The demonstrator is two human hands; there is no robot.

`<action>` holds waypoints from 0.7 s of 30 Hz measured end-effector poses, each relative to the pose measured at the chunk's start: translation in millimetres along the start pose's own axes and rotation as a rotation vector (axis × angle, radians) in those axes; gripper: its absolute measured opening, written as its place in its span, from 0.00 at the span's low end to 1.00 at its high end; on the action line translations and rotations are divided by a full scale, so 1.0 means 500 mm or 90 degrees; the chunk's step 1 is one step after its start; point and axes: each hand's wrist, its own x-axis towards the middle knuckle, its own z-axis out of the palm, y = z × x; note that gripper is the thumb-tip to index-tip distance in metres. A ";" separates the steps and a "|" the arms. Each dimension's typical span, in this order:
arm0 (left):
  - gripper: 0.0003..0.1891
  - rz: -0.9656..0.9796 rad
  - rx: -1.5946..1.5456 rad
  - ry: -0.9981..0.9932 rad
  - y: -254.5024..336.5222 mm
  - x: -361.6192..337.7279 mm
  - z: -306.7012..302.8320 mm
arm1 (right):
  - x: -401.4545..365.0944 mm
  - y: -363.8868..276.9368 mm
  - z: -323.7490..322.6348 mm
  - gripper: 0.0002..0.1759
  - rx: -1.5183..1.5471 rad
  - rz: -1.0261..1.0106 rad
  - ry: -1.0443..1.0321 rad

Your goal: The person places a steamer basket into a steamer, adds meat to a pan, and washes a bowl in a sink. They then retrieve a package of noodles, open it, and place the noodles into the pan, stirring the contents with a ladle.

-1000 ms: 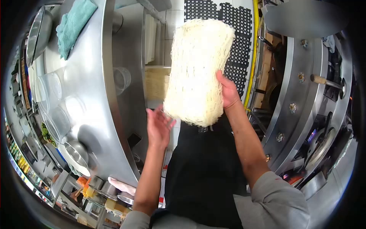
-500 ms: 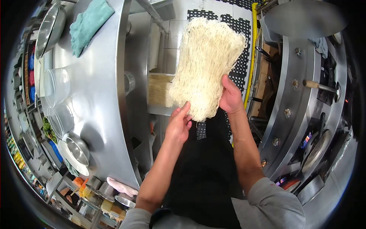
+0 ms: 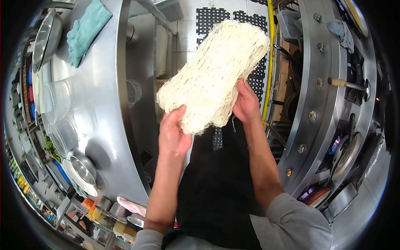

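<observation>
A large, pale sheet of dried noodles (image 3: 216, 75) is held up in front of my body, slanting from lower left to upper right. My left hand (image 3: 174, 130) grips its lower left edge, thumb on top and fingers underneath. On the lower right side, my right hand (image 3: 246, 102) holds the edge, with its fingertips partly hidden by the noodles. The black apron (image 3: 216, 179) hangs just below the sheet.
The steel counter (image 3: 100, 83) at left bears a teal cloth (image 3: 88, 30), clear round containers (image 3: 57, 100) and a small metal bowl (image 3: 83, 169). On the right are a stove front with knobs (image 3: 312, 116), a wooden-handled ladle (image 3: 336, 82) and pans (image 3: 346, 156).
The noodle sheet has tilted and spread toward the lower left, and my left hand has moved left with it. The view has shifted slightly; a dark round blur at upper right is gone.
</observation>
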 end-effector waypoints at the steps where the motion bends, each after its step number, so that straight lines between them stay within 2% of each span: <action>1: 0.29 -0.026 -0.010 0.006 0.015 0.002 0.001 | 0.000 -0.003 -0.005 0.28 -0.014 -0.001 0.011; 5: 0.24 -0.097 -0.051 0.049 0.080 0.004 0.031 | 0.001 -0.021 -0.036 0.27 -0.028 0.014 0.020; 7: 0.19 -0.139 -0.096 0.016 0.109 0.006 0.040 | -0.001 -0.032 -0.051 0.28 -0.018 0.010 0.008; 9: 0.24 -0.121 -0.075 0.021 0.127 0.013 0.033 | -0.007 -0.042 -0.066 0.28 0.018 0.034 0.005; 13: 0.25 -0.130 -0.102 -0.110 0.156 -0.002 0.040 | -0.018 -0.061 -0.113 0.28 0.086 0.075 -0.020; 16: 0.27 -0.162 -0.142 -0.135 0.156 0.001 0.021 | -0.022 -0.066 -0.120 0.28 0.101 0.088 -0.034; 19: 0.25 -0.143 -0.109 -0.074 0.138 -0.003 0.024 | -0.023 -0.069 -0.118 0.27 0.083 0.095 -0.022; 21: 0.27 -0.132 0.004 -0.060 0.124 0.010 -0.035 | -0.018 -0.064 -0.125 0.26 0.052 0.107 0.004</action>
